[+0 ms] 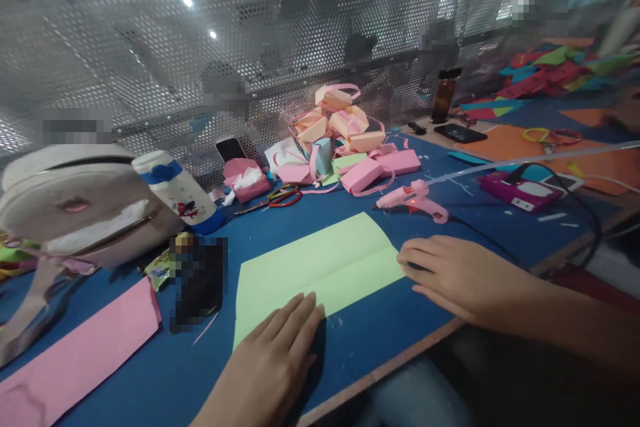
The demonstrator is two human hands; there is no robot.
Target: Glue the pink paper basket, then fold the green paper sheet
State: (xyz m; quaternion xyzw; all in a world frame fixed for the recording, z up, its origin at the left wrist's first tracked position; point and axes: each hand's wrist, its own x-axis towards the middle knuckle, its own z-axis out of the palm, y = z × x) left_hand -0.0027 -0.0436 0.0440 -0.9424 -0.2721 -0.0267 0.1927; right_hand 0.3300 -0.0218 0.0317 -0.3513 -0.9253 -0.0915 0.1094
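Observation:
A pale green sheet of paper (320, 260) lies on the blue table in front of me, with a faint crease along its length. My left hand (273, 353) rests flat, palm down, on its near left part, fingers stretched out. At the sheet's right end is my right hand (445, 273), its fingertips touching the edge and its thumb apart from the fingers. Beyond the paper, a pink hot glue gun (413, 200) lies on its side with a small red light showing. A folded pink paper piece (85, 353) lies at the left.
Several pink and peach paper baskets (345, 127) are piled by the perforated metal screen (280, 33). Scissors (285, 197), a white bottle (177, 193) and a bag (85, 200) stand or lie left. A purple power strip (523, 190), phone (460, 133) and dark bottle (446, 97) are right.

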